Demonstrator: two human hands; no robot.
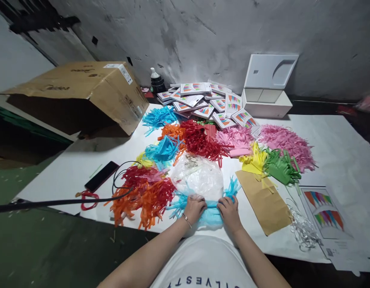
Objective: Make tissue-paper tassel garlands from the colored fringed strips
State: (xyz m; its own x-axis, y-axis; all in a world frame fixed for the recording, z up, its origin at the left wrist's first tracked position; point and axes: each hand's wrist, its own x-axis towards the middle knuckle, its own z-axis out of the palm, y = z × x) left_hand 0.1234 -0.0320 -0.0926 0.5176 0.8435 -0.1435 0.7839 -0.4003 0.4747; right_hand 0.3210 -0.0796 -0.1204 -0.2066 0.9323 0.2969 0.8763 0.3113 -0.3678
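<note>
A sheet of blue fringed tissue paper (210, 219) lies at the table's front edge, its cut strips spreading out at both sides. My left hand (195, 208) has its fingers curled on the paper's left part. On the right part, the fingers of my right hand (229, 212) are bent down over the paper. Between the hands the paper forms a narrow rolled or folded band. Just beyond them sits a crumpled clear plastic bag (199, 176). To the left is a pile of orange fringed tissue paper (145, 200), mixed with red strips.
Red (199, 140), pink (287, 146) and green fringed paper (281, 166) lie farther back. Printed flat packs (195, 89) are heaped near the wall, beside an open white box (265, 104). A cardboard box (113, 96), phone (101, 177), brown card (263, 204) and white string (305, 230) surround the workspace.
</note>
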